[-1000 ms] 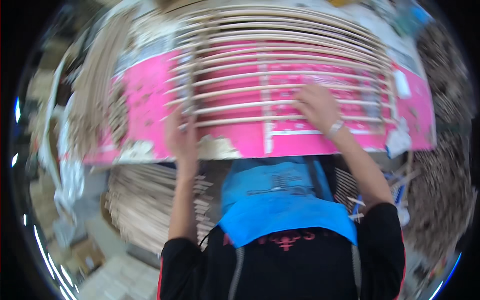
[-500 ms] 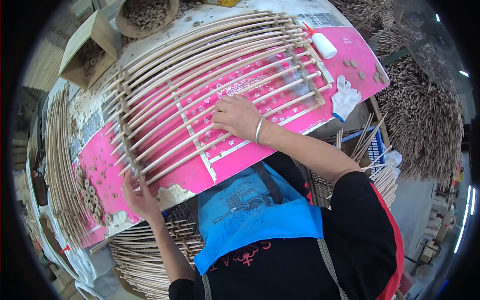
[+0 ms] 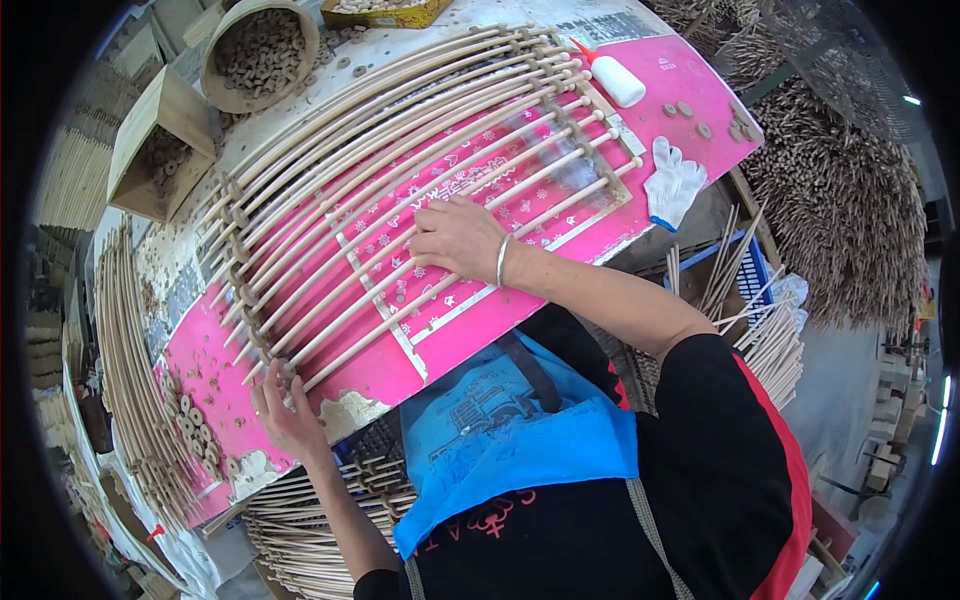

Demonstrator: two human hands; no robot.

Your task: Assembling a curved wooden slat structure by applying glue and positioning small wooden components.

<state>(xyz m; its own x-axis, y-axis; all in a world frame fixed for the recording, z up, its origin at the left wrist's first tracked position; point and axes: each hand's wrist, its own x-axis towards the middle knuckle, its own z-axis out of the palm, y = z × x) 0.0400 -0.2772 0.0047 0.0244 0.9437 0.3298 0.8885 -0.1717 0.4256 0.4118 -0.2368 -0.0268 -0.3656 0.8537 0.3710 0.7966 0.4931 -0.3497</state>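
Note:
A grid of long pale wooden rods [image 3: 400,190] lies across a pink worktable [image 3: 470,330], joined by small wooden spacer pieces. My right hand [image 3: 455,238] rests flat on the middle rods, fingers spread, a thin bracelet at the wrist. At the grid's near left corner my left hand [image 3: 285,410] has its fingertips on the end of the nearest rod by the table's front edge; whether it pinches anything there I cannot tell. I wear a blue apron over a black top.
A white glue bottle [image 3: 617,82] and a white glove [image 3: 672,183] lie at the table's right end. A round basket [image 3: 260,55] and a wooden box [image 3: 160,145] of small wooden pieces stand at the back left. Bundles of rods [image 3: 130,380] lie left and below.
The view has swung, so the table now runs diagonally. My right hand stays pressed on the middle rods. My left hand stays at the near left corner of the grid.

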